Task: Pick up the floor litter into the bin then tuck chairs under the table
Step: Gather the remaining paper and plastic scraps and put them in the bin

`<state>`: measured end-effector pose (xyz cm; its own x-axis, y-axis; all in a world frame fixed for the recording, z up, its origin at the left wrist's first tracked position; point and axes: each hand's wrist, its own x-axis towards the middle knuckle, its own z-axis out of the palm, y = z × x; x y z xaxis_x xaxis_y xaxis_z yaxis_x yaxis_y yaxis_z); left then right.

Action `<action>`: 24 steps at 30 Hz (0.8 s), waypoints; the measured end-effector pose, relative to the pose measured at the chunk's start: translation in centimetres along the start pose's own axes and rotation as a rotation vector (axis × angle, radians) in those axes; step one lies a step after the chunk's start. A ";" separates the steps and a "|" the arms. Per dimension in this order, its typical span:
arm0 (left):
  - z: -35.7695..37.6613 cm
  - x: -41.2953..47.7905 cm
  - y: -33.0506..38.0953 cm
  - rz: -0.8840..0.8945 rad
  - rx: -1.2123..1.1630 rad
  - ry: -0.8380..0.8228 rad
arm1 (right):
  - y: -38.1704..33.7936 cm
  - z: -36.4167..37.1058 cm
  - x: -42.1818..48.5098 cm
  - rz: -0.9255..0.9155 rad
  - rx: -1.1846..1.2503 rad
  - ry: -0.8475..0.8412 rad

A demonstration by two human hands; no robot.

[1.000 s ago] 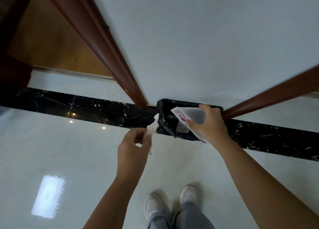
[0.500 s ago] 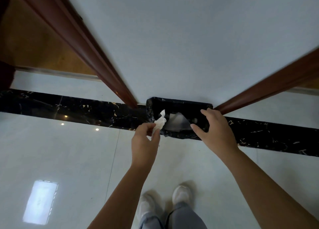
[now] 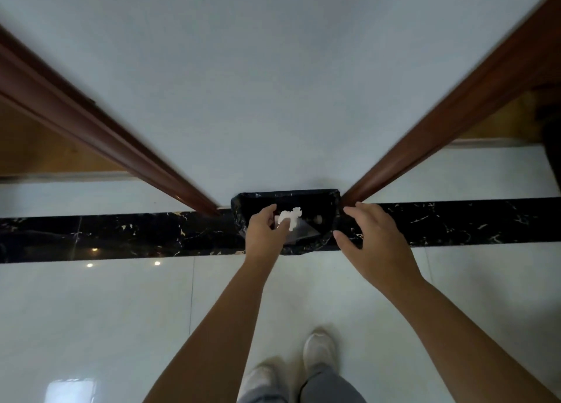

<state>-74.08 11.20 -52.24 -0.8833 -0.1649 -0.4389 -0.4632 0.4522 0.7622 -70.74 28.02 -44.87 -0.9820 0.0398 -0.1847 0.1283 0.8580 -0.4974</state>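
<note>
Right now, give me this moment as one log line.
left hand: pinches tissue over bin | right hand: open, beside bin | wrapper: inside bin

Wall [image 3: 273,84]: plain white, fills the upper middle.
Door frames: reddish-brown wood, one slanting left [image 3: 100,135], one right [image 3: 449,117].
Marble strip [image 3: 121,235]: black, veined, runs across the floor.
Floor tiles [image 3: 91,317]: glossy white, reflecting lights.
Beyond frames [image 3: 36,153]: possibly wooden flooring; blurred.
Shoes [image 3: 318,349]: pale, below grey trousers [image 3: 331,387].

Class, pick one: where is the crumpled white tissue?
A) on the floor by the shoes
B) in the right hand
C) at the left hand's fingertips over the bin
C: the left hand pinches the tissue above the black-lined bin, while the right hand is empty.
</note>
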 end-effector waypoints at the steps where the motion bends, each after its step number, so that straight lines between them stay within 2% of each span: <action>1: -0.5 -0.5 0.2 0.008 0.011 -0.004 | -0.3 -0.3 -0.3 0.005 -0.004 0.003; 4: -3.2 -3.4 2.1 0.078 0.037 0.021 | -1.4 -1.0 -1.9 0.015 -0.004 0.005; 7: -6.9 -7.7 4.5 0.237 0.085 0.063 | -3.2 -1.8 -4.5 0.032 0.003 0.018; 12: -13.4 -14.6 7.0 0.517 0.344 0.066 | -7.6 -5.0 -10.4 0.045 -0.078 0.085; 18: -18.5 -22.0 10.5 0.669 0.622 0.062 | -12.9 -10.2 -17.6 0.079 -0.119 0.201; 24: -19.6 -29.2 13.1 0.734 0.651 -0.036 | -15.5 -15.0 -25.5 0.191 -0.089 0.286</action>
<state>-55.75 4.79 -20.14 -0.9279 0.3724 0.0168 0.3405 0.8284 0.4447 -49.75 21.36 -19.74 -0.9422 0.3347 -0.0165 0.3132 0.8620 -0.3987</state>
